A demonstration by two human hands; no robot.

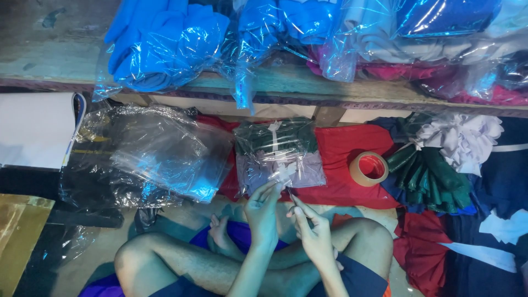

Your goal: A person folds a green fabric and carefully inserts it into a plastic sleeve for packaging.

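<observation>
The person sits cross-legged on the floor, knees wide, so the work lies within easy reach of both hands just past the shins. The left hand (263, 212) reaches forward with fingers half curled, its fingertips pinching the loose near edge of the clear wrapping on a bagged garment (279, 157), seemingly to hold the film taut. The right hand (312, 231) sits just beside it, thumb and forefinger pressed together on something thin and dark; it is too small and dim to tell what it is. The bagged garment lies flat on a red cloth (344, 159), directly ahead of the hands, green fabric at its far end and pale lilac at its near end. A roll of brown tape (369, 168) rests on the same cloth to the right, near at hand. To the left a heap of empty clear bags (159, 157) lies piled, glare making it hard to count them or see what is under them. Further right, folded dark green cloth (426, 179) and crumpled white fabric (462, 135) lie jumbled. Beyond, a wooden shelf (308, 88) carries wrapped bundles, blue ones (165, 44) at left, pink and grey ones at right, cut off by the top edge. A white pad (36, 129) at far left is partly out of view.
</observation>
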